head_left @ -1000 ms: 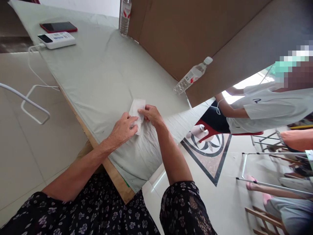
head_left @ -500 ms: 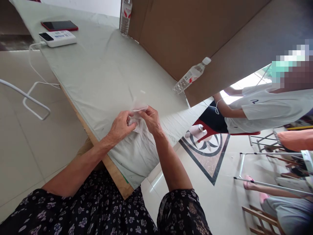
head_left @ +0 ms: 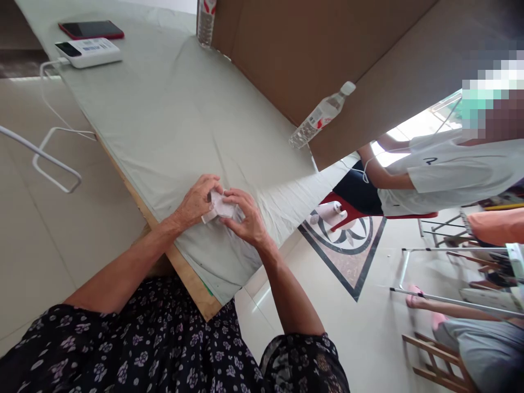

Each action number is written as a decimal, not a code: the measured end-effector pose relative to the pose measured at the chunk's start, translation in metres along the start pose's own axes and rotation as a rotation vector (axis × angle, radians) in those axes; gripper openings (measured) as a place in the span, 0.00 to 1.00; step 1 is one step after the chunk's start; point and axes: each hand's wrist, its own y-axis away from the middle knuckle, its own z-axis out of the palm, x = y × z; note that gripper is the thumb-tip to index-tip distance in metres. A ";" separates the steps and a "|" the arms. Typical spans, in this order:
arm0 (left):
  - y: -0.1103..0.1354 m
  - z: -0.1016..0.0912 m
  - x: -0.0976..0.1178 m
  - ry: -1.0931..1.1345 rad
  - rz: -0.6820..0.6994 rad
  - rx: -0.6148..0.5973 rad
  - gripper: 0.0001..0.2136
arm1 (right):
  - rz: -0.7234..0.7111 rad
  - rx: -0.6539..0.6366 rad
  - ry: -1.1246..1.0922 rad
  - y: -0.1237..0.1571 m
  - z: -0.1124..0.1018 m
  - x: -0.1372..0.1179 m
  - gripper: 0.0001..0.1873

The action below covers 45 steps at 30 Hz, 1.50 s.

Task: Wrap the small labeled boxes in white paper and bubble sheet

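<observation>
Between my two hands is a small whitish, thin, crumpled piece (head_left: 223,206), like paper or plastic film; its exact kind is hard to make out. My left hand (head_left: 201,199) grips its left side with curled fingers. From the right, my right hand (head_left: 246,218) holds it between thumb and fingers. Both hands are low over the pale cloth-covered table (head_left: 164,125), close to its near corner. Part of the piece is hidden behind my fingers.
A tilted water bottle (head_left: 319,117) leans on a large cardboard sheet (head_left: 282,60); another bottle (head_left: 206,24) stands farther back. A white power bank (head_left: 92,53) with a cable and a phone (head_left: 90,29) lie far left. A person in a white shirt (head_left: 446,174) sits at right.
The whitish piece is now turned flatter and lower between my hands. My right hand has come down and its fingers have spread round the piece. The view has shifted slightly.
</observation>
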 end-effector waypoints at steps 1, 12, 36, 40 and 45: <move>0.002 -0.005 0.000 0.008 0.006 -0.040 0.14 | -0.020 -0.010 0.052 0.002 0.001 0.002 0.19; -0.002 -0.029 0.004 0.204 -0.136 -0.225 0.33 | 0.478 0.026 -0.457 -0.031 0.007 0.009 0.23; -0.005 -0.010 0.007 0.575 -0.427 -0.129 0.47 | 0.415 0.197 -0.251 -0.029 0.010 0.003 0.21; -0.005 -0.009 0.002 0.609 -0.393 -0.137 0.46 | 0.529 0.152 -0.439 -0.053 0.007 0.011 0.22; -0.006 -0.008 -0.007 0.583 -0.338 -0.161 0.44 | 0.517 0.183 -0.563 -0.077 0.006 0.017 0.20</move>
